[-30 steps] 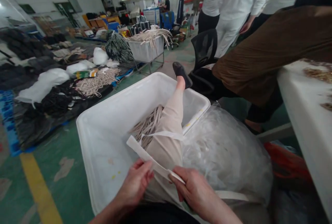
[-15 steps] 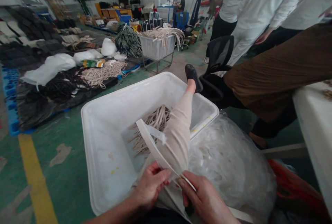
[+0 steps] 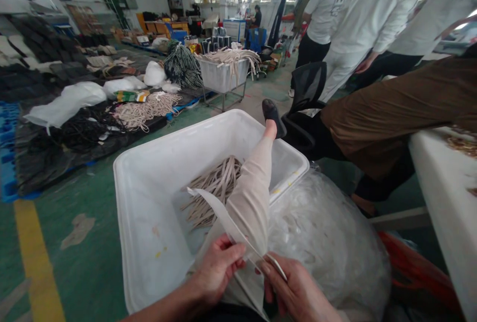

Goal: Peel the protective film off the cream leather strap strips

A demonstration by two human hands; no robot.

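A flat white strip (image 3: 218,208) runs up from my hands, its free end curving above the beige-trousered leg (image 3: 249,188). My left hand (image 3: 218,265) is closed, pinching the strip between thumb and fingers. Close beside it, my right hand (image 3: 294,284) is shut on the same strip, whose edge shows over the knuckles. Whether that palm holds anything more is hidden. Beyond the hands, a bundle of beige strips (image 3: 223,175) lies in the large white tub (image 3: 145,183). The leg is stretched across the tub, with a dark shoe (image 3: 274,117) past its far rim.
A clear plastic bag (image 3: 328,227) bulges right of the tub. A white table (image 3: 443,178) and a person's brown trousers (image 3: 391,113) are farther right. Behind stand a black mesh chair (image 3: 309,83), several people in white tops and a wheeled bin (image 3: 223,74) of strips. Ropes (image 3: 145,110) lie at left.
The strip's free end has swung down and left, now showing more of its flat face. Both hands keep their hold in nearly the same place. The view has tilted up slightly.
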